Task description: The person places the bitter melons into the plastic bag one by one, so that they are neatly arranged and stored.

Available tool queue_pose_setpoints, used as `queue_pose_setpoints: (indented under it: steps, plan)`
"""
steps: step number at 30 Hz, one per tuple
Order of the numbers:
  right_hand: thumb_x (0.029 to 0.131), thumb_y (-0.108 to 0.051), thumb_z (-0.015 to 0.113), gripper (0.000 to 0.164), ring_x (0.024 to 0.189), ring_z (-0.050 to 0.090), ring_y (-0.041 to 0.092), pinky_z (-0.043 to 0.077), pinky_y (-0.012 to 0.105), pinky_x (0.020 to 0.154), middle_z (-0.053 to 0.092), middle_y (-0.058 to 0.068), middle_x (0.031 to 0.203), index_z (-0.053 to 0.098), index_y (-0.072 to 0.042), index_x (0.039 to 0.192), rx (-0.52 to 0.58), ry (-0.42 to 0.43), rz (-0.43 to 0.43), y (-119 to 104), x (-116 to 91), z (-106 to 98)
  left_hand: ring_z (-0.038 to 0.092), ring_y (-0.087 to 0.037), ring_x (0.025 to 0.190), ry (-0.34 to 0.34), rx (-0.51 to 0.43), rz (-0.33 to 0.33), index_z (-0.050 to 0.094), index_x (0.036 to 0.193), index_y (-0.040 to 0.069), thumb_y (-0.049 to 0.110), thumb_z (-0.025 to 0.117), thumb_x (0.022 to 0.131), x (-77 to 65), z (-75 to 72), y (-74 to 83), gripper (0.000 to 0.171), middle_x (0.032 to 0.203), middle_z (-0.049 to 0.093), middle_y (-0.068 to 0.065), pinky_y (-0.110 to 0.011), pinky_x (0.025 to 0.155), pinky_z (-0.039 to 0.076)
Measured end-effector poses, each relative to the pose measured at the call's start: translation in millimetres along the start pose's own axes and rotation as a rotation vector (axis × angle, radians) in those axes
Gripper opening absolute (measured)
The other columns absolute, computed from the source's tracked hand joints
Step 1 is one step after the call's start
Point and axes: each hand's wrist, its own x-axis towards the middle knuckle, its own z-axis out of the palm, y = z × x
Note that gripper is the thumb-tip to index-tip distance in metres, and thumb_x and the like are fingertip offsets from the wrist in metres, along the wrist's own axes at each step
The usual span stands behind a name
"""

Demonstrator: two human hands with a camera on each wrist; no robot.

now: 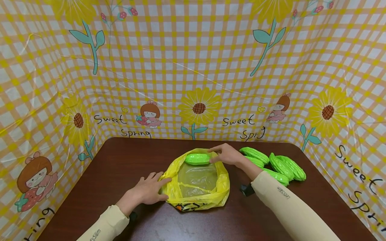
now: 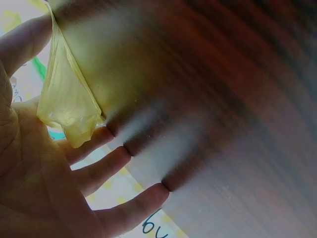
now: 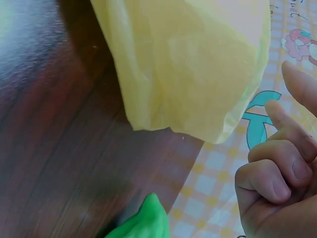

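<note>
A yellow plastic bag (image 1: 223,182) stands on the table with its mouth spread wide. Inside, near its far rim, lies a bright green bitter melon (image 1: 196,159). My left hand (image 1: 147,189) is at the bag's left side, fingers spread and fairly straight; in the left wrist view, a fold of the bag (image 2: 69,99) hangs between thumb and fingers, and the fingertips meet the tabletop. Over the bag's far right rim is my right hand (image 1: 226,154), close to the melon's right end. Its thumb and forefinger are parted with nothing between them, the other fingers loosely bent.
Several green bitter melons (image 1: 283,165) lie in a group on the right of the dark wooden table (image 1: 120,157). A small black object (image 1: 247,190) is by the right forearm. A checked, flower-printed cloth (image 1: 193,67) walls the back and sides.
</note>
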Motion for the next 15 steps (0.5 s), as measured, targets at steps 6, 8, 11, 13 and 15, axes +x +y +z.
queue_pose_setpoints:
  steps: [6,8,11,13,15]
  plan:
    - [0.09,-0.029,0.077,0.051,0.072,0.043,0.022,0.037,0.035,0.066,0.057,0.007,0.079,0.065,-0.01,0.136,0.021,0.014,0.004,6,-19,-7,0.032,-0.038,0.146,-0.003,-0.005,0.002,0.046,0.152,0.027,0.05,0.067,0.094,1.0,0.6,-1.2,0.066,0.162,0.032,-0.014,-0.07,0.107,0.03]
    - [0.091,-0.029,0.075,0.051,0.078,0.052,0.027,0.045,0.038,0.072,0.062,0.012,0.087,0.064,-0.01,0.137,0.031,0.018,0.014,9,-26,-10,0.032,-0.039,0.147,-0.003,-0.007,0.003,0.046,0.152,0.027,0.05,0.067,0.094,0.6,0.3,-0.7,0.066,0.162,0.031,-0.014,-0.07,0.107,0.03]
    - [0.093,-0.027,0.073,0.048,0.12,0.057,0.044,0.049,0.051,0.095,0.061,0.023,0.131,0.064,-0.01,0.137,0.048,0.03,0.03,13,-36,-14,0.032,-0.038,0.147,-0.002,-0.009,0.002,0.046,0.152,0.027,0.05,0.067,0.094,0.2,0.0,-0.1,0.066,0.162,0.031,-0.014,-0.071,0.107,0.03]
    - [0.093,-0.026,0.073,0.046,0.129,0.052,0.047,0.048,0.053,0.097,0.057,0.023,0.139,0.065,-0.01,0.136,0.051,0.042,0.035,16,-43,-16,0.032,-0.038,0.146,-0.001,-0.007,0.0,0.046,0.152,0.027,0.05,0.067,0.094,0.6,0.2,-0.5,0.066,0.162,0.031,-0.014,-0.07,0.107,0.03]
    - [0.093,-0.025,0.073,0.046,0.098,0.063,0.041,0.05,0.044,0.083,0.065,0.017,0.106,0.065,-0.01,0.135,0.066,0.049,0.046,19,-50,-19,0.032,-0.038,0.146,-0.002,-0.006,0.001,0.046,0.152,0.027,0.05,0.067,0.094,0.9,0.5,-0.6,0.066,0.162,0.032,-0.014,-0.07,0.107,0.03]
